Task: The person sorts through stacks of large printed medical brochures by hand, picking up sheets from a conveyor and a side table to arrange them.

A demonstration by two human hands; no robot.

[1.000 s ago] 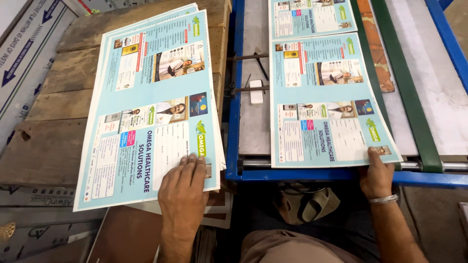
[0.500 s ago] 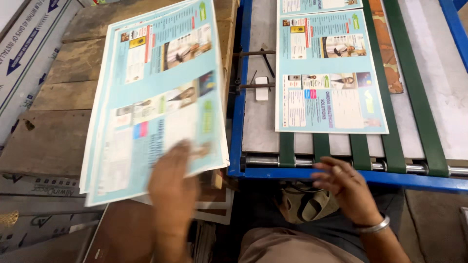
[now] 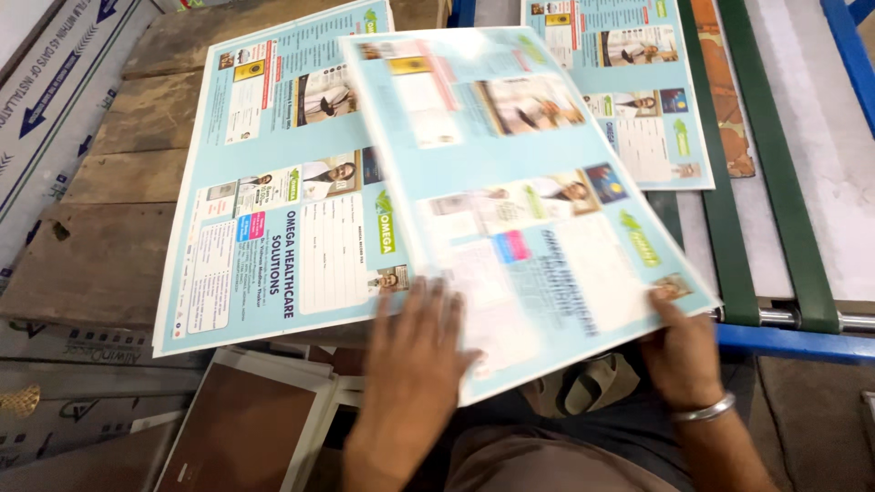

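Now mid-frame, my left hand (image 3: 410, 364) and right hand (image 3: 679, 351) grasping a blurred printed sheet (image 3: 519, 200), over the stack (image 3: 273, 200) at left.

The light-blue printed sheet (image 3: 519, 191), blurred, is held tilted above the stack of matching sheets (image 3: 273, 182), overlapping its right portion.

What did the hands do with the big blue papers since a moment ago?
Both hands took hold of a printed sheet and swung it across, between the stack and the belt: the left hand is under its near edge, the right hand at its corner. The stack on the wooden boards stayed put. Another sheet lies on the belt.
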